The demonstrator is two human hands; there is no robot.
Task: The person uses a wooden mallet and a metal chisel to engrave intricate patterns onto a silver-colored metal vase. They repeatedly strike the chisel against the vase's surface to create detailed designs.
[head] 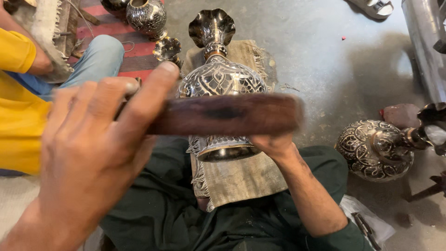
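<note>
Concrete workshop floor, an engraved metal vase point(218, 79) lying on burlap cloth point(237, 179) across the lap.
Left hand point(88, 153) clamps a wooden mallet point(227, 114) above it; right hand point(274, 144) grips the vase's underside, steadying it against rolling.

We see one package only: a crumpled, clear plastic bag point(367, 221) lying on the floor at the lower right, something dark inside it. We find no labels, signs or screens.
</note>
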